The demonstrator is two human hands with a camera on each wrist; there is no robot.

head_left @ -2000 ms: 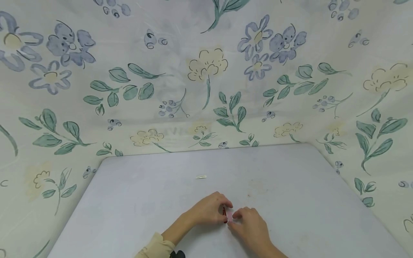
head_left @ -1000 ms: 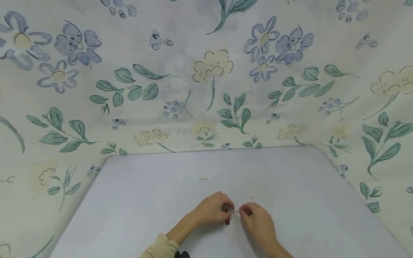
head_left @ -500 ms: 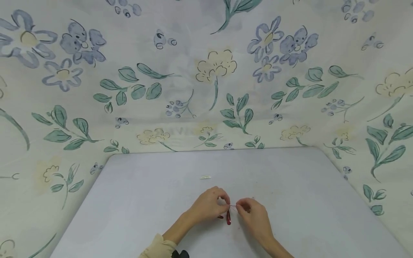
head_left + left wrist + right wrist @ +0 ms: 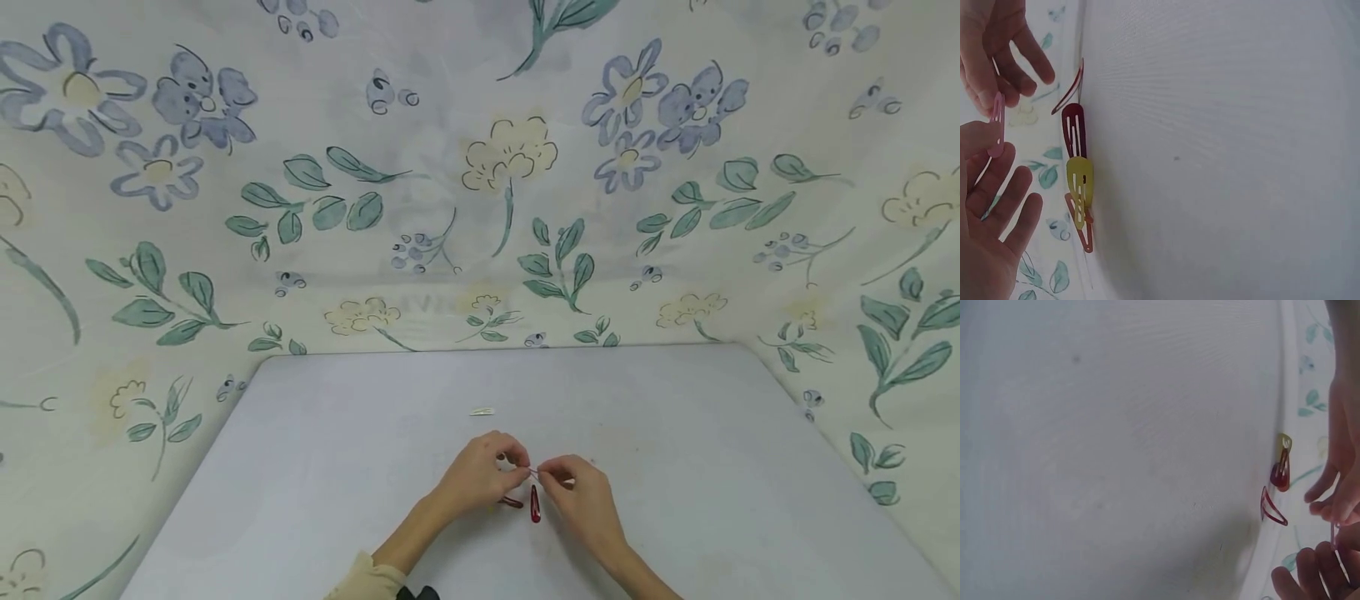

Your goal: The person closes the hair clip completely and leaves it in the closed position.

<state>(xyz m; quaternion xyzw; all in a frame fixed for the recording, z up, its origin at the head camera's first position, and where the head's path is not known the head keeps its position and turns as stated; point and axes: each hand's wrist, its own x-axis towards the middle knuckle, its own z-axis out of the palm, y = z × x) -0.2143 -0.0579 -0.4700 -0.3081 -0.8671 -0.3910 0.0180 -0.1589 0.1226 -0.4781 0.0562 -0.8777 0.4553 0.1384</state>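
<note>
Both hands meet near the front middle of the table around a pink snap hair clip (image 4: 1001, 122). My left hand (image 4: 476, 475) pinches one end, and the fingertips of my right hand (image 4: 588, 496) grip the other. Below the fingertips lies a red snap clip (image 4: 536, 505), seen bent open in the left wrist view. Partly hidden under the left hand is a dark red clip (image 4: 512, 502). In the left wrist view a yellow clip (image 4: 1079, 165) overlaps that dark red one, and an orange clip (image 4: 1088, 244) lies beyond it.
A small pale clip (image 4: 482, 412) lies farther back on the white table (image 4: 360, 433). Floral cloth (image 4: 420, 275) stands behind the table and along both sides.
The hands have shifted slightly forward with the pink clip, which has turned edge-on. The red clip, earlier at the left fingers, now lies uncovered; more of the dark red clip shows.
</note>
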